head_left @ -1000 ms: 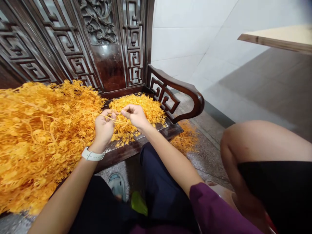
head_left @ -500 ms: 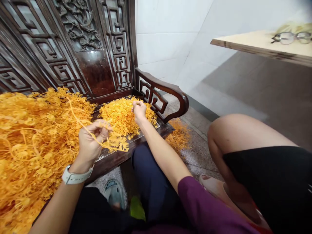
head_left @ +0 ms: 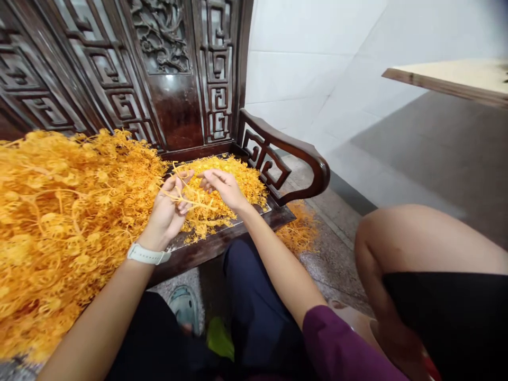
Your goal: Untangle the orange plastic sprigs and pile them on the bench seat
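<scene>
My left hand [head_left: 170,203], with a pale watch strap at the wrist, is closed around a branched yellow-orange plastic flower stem [head_left: 195,202]. The stem's branched end sticks out to the right, over the bench. Close beside those fingertips is my right hand [head_left: 223,188], its fingers loosely bent and slightly apart, with nothing visible in them. Beneath both hands a pile of small yellow plastic pieces [head_left: 242,177] covers the seat end. To the left rises a large heap of yellow-orange plastic flower stems [head_left: 79,211], close to my left forearm.
The dark carved wooden bench [head_left: 180,116] has a curved armrest [head_left: 307,159] at its right end. Orange stems [head_left: 299,230] lie on the floor below it. Another person's bare knee [head_left: 392,233] is at the right, under a wooden board's edge [head_left: 444,84].
My right hand has moved back from the pile of small pieces towards my left hand. My left hand, still holding a stem, has risen and come closer to it. The view has shifted left.
</scene>
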The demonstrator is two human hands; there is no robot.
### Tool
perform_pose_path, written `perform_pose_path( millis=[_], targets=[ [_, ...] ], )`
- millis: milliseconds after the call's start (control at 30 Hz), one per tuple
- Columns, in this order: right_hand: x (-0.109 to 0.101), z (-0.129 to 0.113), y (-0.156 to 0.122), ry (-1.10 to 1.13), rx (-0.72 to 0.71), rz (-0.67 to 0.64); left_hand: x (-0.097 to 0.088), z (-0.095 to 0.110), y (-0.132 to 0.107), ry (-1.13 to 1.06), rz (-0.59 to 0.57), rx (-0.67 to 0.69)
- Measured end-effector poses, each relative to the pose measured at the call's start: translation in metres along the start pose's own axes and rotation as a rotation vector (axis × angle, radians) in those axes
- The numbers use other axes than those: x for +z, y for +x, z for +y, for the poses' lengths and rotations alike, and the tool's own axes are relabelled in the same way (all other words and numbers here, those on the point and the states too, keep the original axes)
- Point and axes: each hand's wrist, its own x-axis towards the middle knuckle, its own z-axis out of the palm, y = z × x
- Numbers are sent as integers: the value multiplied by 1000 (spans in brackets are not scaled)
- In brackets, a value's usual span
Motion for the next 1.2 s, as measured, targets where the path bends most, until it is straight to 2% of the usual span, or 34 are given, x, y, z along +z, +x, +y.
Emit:
perform_pose_path(
  millis=[67, 133, 233, 333, 400, 500, 633, 733, 833, 1033, 1100, 1200],
  targets=[
    [6, -6, -6, 55, 6, -189, -4, 0, 3, 2, -27, 32],
    [11, -8, -9, 97, 9, -240, -9, 1, 7, -8, -30, 49],
    [13, -6, -7, 161, 17, -208, -15, 3, 11, 18, 16, 46],
    [11, -2, -4, 218, 17, -105, -16, 3, 11, 199, 96, 44],
    [11, 0, -2, 253, 27, -25, -15, 3, 10, 334, 110, 31],
    [11, 2, -2, 292, 42, 45, -13, 3, 8, 526, 38, -16],
    [11, -2, -5, 397, 102, 1, -9, 5, 4, 690, -86, -5],
    [13, -11, -9, 535, 178, -117, -7, 8, 0, 546, -164, -69],
    [18, -20, -13, 660, 180, -242, -8, 12, -2, 353, -254, -158],
    [32, -29, -19, 736, 128, -344, -15, 19, -9, 255, -327, -172],
    [30, -35, -20, 791, 108, -288, -15, 22, -12, 159, -338, -140],
    [19, -44, -20, 866, 56, -69, -14, 28, -15, 15, -314, -53]
  ],
)
